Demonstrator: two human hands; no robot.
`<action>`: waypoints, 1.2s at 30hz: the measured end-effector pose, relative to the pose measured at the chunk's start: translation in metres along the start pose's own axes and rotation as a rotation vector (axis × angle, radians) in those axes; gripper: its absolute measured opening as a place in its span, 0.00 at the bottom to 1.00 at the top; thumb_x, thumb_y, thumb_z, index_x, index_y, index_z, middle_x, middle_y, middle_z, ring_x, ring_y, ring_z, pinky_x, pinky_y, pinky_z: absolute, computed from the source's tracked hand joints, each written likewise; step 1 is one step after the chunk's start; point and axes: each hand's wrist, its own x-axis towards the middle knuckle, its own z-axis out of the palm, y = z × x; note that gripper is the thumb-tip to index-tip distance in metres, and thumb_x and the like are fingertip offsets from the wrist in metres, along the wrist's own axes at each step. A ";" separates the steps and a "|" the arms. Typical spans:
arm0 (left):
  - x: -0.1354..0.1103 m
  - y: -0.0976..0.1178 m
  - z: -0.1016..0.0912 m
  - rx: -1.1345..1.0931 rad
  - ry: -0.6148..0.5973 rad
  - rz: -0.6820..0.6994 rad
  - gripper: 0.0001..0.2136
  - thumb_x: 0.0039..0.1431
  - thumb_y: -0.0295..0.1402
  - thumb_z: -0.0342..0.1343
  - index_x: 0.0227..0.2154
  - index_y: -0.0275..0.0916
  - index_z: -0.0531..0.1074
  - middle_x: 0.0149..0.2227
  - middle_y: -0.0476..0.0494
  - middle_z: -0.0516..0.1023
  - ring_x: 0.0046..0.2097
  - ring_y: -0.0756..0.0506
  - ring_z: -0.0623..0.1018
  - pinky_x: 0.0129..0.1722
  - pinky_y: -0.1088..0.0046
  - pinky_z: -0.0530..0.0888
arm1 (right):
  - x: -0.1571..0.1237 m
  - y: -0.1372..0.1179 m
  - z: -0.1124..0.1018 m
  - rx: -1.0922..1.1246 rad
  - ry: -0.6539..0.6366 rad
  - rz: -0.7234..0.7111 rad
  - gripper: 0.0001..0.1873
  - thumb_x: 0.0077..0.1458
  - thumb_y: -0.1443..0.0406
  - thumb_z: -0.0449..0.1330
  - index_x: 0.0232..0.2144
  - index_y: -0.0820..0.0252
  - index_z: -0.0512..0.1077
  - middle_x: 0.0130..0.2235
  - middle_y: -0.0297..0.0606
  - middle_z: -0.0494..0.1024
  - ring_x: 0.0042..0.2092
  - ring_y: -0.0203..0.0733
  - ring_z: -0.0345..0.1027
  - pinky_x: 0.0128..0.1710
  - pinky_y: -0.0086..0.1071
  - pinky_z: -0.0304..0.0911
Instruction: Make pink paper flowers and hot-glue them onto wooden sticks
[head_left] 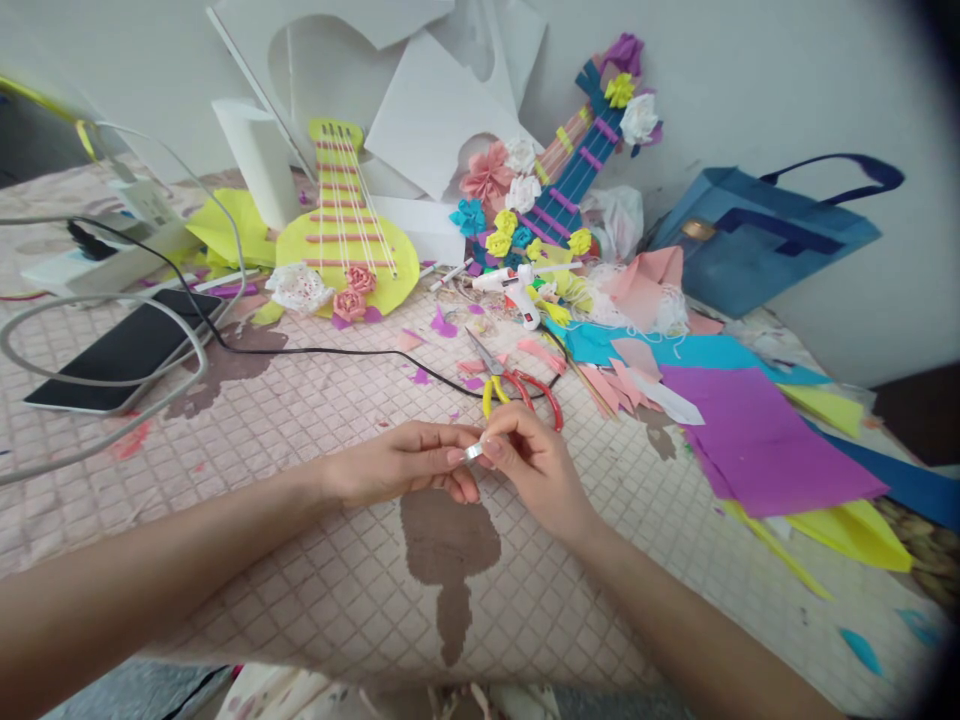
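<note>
A small, shiny white strip (pixel 473 452) is held between my two hands over the middle of the table. My left hand (pixel 405 462) pinches its left end between thumb and fingers. From the other side, my right hand (pixel 541 470) grips it with thumb and forefinger. Whether the piece is folded or rolled is too small to tell. Just beyond my hands lie scissors (pixel 491 362) with red and yellow on the handles, partly covered by my right hand. A white glue gun (pixel 523 303) rests farther back among paper scraps.
A yellow paper guitar (pixel 375 290) and a blue one (pixel 559 205) with paper flowers lean at the back. Purple paper (pixel 772 440) and a blue bag (pixel 765 240) are on the right. Leftward lie a dark tablet-like device (pixel 124 350), a power strip (pixel 112 255) and loose cables.
</note>
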 end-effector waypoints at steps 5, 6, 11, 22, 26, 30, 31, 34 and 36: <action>0.000 0.000 0.000 0.041 -0.015 0.022 0.10 0.63 0.34 0.54 0.43 0.33 0.72 0.35 0.41 0.78 0.38 0.50 0.77 0.43 0.71 0.70 | 0.000 -0.002 0.001 0.013 -0.006 -0.010 0.11 0.59 0.59 0.56 0.27 0.56 0.67 0.28 0.32 0.68 0.31 0.36 0.61 0.32 0.34 0.58; 0.000 -0.001 0.000 0.042 -0.020 0.025 0.11 0.63 0.34 0.53 0.44 0.33 0.72 0.36 0.41 0.78 0.38 0.49 0.77 0.43 0.71 0.70 | 0.000 -0.002 0.001 0.012 -0.006 -0.013 0.11 0.59 0.59 0.56 0.27 0.56 0.67 0.28 0.32 0.68 0.31 0.36 0.61 0.32 0.35 0.59; 0.001 -0.001 0.000 0.053 -0.016 0.034 0.10 0.63 0.33 0.53 0.44 0.33 0.72 0.37 0.41 0.78 0.39 0.49 0.77 0.44 0.70 0.71 | -0.001 -0.004 0.000 0.000 -0.005 -0.002 0.12 0.60 0.58 0.56 0.26 0.56 0.67 0.27 0.32 0.67 0.31 0.37 0.61 0.31 0.35 0.59; 0.000 0.001 -0.001 -0.035 0.015 -0.010 0.10 0.62 0.32 0.55 0.44 0.32 0.72 0.36 0.39 0.80 0.38 0.50 0.78 0.42 0.73 0.71 | 0.000 0.001 0.002 0.090 0.010 0.064 0.12 0.59 0.58 0.56 0.27 0.56 0.66 0.27 0.31 0.66 0.30 0.36 0.60 0.31 0.34 0.57; 0.000 0.002 -0.002 -0.056 -0.017 -0.024 0.10 0.62 0.28 0.54 0.46 0.31 0.71 0.38 0.38 0.79 0.39 0.50 0.78 0.43 0.74 0.71 | 0.001 0.002 0.001 0.104 0.016 0.060 0.11 0.59 0.58 0.56 0.27 0.56 0.66 0.28 0.31 0.66 0.31 0.36 0.59 0.31 0.34 0.56; 0.000 0.002 -0.002 -0.021 0.009 -0.014 0.08 0.62 0.29 0.54 0.42 0.32 0.73 0.36 0.40 0.79 0.37 0.51 0.78 0.41 0.75 0.71 | 0.001 0.001 0.001 0.083 0.000 0.034 0.12 0.60 0.58 0.56 0.26 0.56 0.66 0.27 0.32 0.66 0.31 0.36 0.59 0.31 0.34 0.56; 0.000 0.002 -0.002 -0.012 0.012 -0.009 0.08 0.62 0.29 0.54 0.42 0.32 0.73 0.35 0.41 0.79 0.37 0.51 0.78 0.41 0.75 0.71 | 0.001 0.000 0.001 0.080 -0.004 0.031 0.12 0.60 0.58 0.56 0.26 0.56 0.66 0.27 0.32 0.66 0.30 0.36 0.59 0.30 0.34 0.56; 0.001 0.002 0.000 0.020 0.010 0.001 0.08 0.62 0.31 0.55 0.40 0.33 0.73 0.34 0.42 0.79 0.36 0.51 0.78 0.41 0.74 0.71 | 0.000 0.000 0.002 0.078 -0.002 0.035 0.12 0.59 0.58 0.56 0.26 0.56 0.66 0.27 0.32 0.67 0.31 0.36 0.59 0.30 0.33 0.56; 0.000 0.003 0.000 0.054 0.010 0.002 0.08 0.62 0.32 0.55 0.40 0.33 0.73 0.34 0.43 0.79 0.36 0.51 0.78 0.42 0.73 0.71 | 0.000 0.000 0.002 0.071 0.001 0.040 0.12 0.59 0.58 0.57 0.26 0.57 0.66 0.28 0.32 0.66 0.31 0.36 0.59 0.30 0.33 0.56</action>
